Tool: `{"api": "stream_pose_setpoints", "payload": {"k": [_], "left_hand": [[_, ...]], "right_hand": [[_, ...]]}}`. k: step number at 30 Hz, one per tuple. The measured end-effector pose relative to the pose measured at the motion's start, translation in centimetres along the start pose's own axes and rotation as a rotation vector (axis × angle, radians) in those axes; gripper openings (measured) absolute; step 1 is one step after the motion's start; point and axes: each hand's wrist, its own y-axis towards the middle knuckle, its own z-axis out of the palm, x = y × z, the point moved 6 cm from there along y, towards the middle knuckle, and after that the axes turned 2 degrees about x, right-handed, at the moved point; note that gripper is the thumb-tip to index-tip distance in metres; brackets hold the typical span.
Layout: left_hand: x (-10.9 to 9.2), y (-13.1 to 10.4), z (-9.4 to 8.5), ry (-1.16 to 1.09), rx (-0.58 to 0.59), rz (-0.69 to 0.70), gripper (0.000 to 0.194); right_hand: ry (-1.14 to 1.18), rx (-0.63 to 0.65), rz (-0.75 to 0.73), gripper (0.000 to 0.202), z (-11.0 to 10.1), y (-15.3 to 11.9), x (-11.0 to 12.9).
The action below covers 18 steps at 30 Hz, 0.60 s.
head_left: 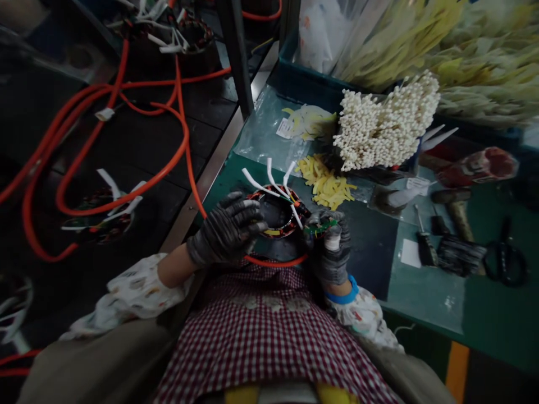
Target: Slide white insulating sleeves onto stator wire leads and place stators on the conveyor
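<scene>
A ring-shaped wound coil part (289, 225) with several white sleeved leads sticking up lies on the green table near its front edge. My left hand (229, 229), in a dark striped glove, rests at the ring's left side with its fingers spread. At the right of the ring, my gloved right hand (330, 244) has its fingers curled around a small green board (320, 226). A red hose (275, 262) curves below the ring, close to my apron.
Yellow strips (328, 182), a bundle of white tubes (383, 126) and a blue bin (309, 78) stand behind. Screwdriver (426, 241), hammer (458, 210) and scissors (505, 258) lie right. Red hoses (181, 140) loop at the left, with another coil ring (107, 216) beneath.
</scene>
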Motion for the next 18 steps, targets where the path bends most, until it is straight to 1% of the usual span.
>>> {"api": "stream_pose_setpoints", "payload": {"k": [2, 4, 5, 8, 10, 12, 13, 14, 16, 17, 18], "left_hand": [[-0.2, -0.7, 0.7, 0.049, -0.038, 0.009, 0.03], [-0.7, -1.0, 1.7, 0.105, -0.066, 0.015, 0.034], [-0.9, -0.9, 2.2, 0.123, -0.078, -0.005, 0.035], [-1.2, -0.2, 3.5, 0.123, -0.074, -0.14, 0.036], [-1.5, 0.4, 3.6, 0.072, -0.085, -0.192, 0.034], [-2.1, 0.7, 2.8, -0.082, -0.166, -0.195, 0.031], [-2.1, 0.6, 2.1, -0.192, -0.23, -0.229, 0.028], [-1.9, 0.3, 1.4, -0.301, -0.309, -0.297, 0.028], [-0.8, -1.0, 0.6, -0.456, -0.447, -0.527, 0.035], [-0.1, -1.8, 0.6, -0.491, -0.483, -0.655, 0.04], [0.7, -2.4, 0.8, -0.515, -0.477, -0.755, 0.045]], "right_hand": [[0.023, 0.049, 0.013, 0.034, 0.6, 0.0, 0.7], [0.012, 0.125, -0.015, 0.03, 1.4, 0.3, 1.8], [-0.031, 0.163, -0.041, 0.027, 1.8, 0.5, 2.4], [-0.254, 0.246, -0.143, 0.021, 2.6, 1.6, 4.1], [-0.401, 0.298, -0.218, 0.018, 2.8, 2.3, 4.9], [-0.541, 0.362, -0.283, 0.018, 3.0, 2.7, 5.3], [-0.609, 0.4, -0.306, 0.019, 3.2, 2.7, 5.4], [-0.673, 0.437, -0.325, 0.019, 3.4, 2.7, 5.3], [-0.79, 0.498, -0.356, 0.022, 4.0, 2.4, 5.1], [-0.84, 0.523, -0.366, 0.025, 4.3, 2.2, 4.9], [-0.88, 0.542, -0.372, 0.029, 4.6, 2.1, 4.6]]}}
